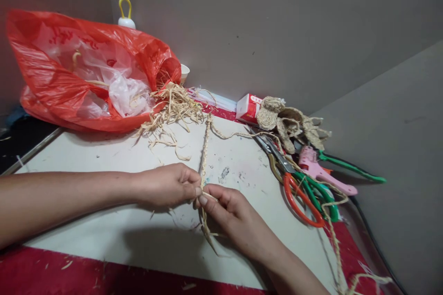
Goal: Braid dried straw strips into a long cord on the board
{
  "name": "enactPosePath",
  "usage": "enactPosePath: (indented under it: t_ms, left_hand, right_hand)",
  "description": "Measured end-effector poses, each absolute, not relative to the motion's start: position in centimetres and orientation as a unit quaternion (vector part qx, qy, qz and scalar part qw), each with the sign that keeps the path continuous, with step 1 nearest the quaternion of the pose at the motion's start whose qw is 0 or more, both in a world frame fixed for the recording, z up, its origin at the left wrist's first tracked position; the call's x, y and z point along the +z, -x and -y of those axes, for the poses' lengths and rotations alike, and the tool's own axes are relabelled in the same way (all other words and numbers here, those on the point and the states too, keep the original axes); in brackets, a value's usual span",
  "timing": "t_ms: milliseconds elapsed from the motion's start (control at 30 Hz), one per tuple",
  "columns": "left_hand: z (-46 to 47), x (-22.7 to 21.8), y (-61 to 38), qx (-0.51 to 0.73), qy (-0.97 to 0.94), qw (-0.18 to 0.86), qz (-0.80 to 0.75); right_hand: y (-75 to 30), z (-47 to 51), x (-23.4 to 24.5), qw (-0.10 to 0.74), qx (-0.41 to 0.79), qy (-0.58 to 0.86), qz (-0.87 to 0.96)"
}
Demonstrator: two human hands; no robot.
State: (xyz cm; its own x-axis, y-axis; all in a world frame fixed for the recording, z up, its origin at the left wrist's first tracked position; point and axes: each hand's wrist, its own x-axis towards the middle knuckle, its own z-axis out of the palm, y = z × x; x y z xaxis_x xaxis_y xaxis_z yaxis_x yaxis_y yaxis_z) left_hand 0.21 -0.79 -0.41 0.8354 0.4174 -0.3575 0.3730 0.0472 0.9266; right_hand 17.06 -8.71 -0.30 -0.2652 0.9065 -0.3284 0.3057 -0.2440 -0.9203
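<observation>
A pale straw braid (205, 147) runs from the far side of the white board toward me, its loose strands hanging below my hands. My left hand (176, 185) pinches the braid from the left, thumb and fingertips pressed together. From the right, my right hand (228, 205) grips strands at the same spot, its thumb on top and close to the left thumb. One strand end pokes out over the right fingers. The far end of the braid meets a thin twisted cord (238, 134) that trails off to the right.
A red plastic bag (69, 117) with loose straw (176, 106) spilling out stands at the back left. On the right lie orange-handled scissors (289, 193), a pink glue gun (318, 170), green-handled pliers (353, 167), woven straw pieces (270, 115) and a red-and-white box (247, 107). Grey walls rise behind.
</observation>
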Motion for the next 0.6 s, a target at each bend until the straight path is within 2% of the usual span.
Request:
enactPosePath:
  t_ms: [233, 467, 600]
  left_hand:
    - [1.4, -0.4, -0.2, 0.031, -0.701, 0.637, -0.319]
    - [1.7, -0.3, -0.4, 0.050, -0.749, 0.578, -0.321]
    - [1.9, -0.4, -0.5, 0.083, -0.771, 0.551, -0.308]
  right_hand:
    - [-18.1, 8.5, 0.5, 0.213, 0.613, 0.538, 0.538]
    - [-17.8, 8.7, 0.4, 0.212, 0.511, 0.586, 0.593]
    - [-16.9, 9.4, 0.0, 0.254, 0.528, 0.604, 0.540]
